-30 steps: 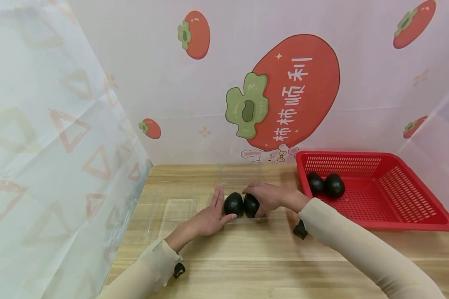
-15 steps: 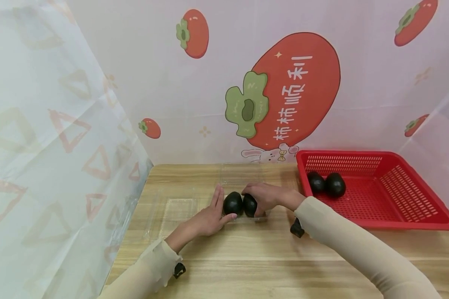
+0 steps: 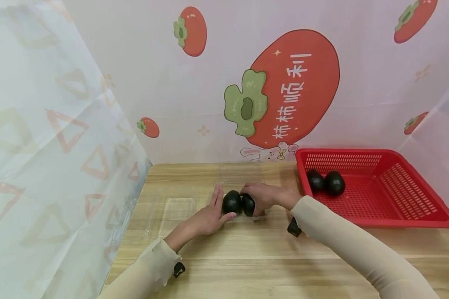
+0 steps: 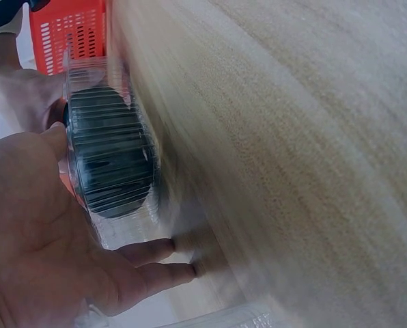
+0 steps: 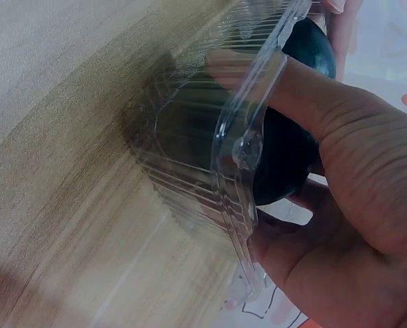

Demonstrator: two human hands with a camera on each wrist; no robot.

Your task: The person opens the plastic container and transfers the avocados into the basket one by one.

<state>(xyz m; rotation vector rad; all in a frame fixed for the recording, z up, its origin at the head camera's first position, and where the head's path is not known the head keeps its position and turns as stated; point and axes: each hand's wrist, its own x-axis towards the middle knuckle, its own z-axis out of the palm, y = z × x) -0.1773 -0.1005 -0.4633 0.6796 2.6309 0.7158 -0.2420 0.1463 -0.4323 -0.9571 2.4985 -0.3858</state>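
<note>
Two dark avocados sit side by side in a clear plastic clamshell box (image 5: pixel 220 147) on the wooden table. My right hand (image 3: pixel 263 197) grips the right avocado (image 5: pixel 285 154), with its thumb and fingers reaching down inside the box wall. Against the left side of the box rests my left hand (image 3: pixel 205 218), fingers extended and thumb over the near rim beside the left avocado (image 3: pixel 232 202). In the left wrist view, the avocado shows through the ribbed wall of the box. The box's lid (image 3: pixel 239 172) lies folded back behind it.
A red plastic basket (image 3: pixel 415 224) stands at the right with two more avocados (image 3: pixel 334 183) at its left end. Another clear clamshell box (image 3: pixel 177 211) lies open left of the hands. Patterned sheets rise at the back and both sides.
The right hand and its avocado shift very slightly left, towards the other avocado. The left hand stays in place at the box. The head view tilts a little.
</note>
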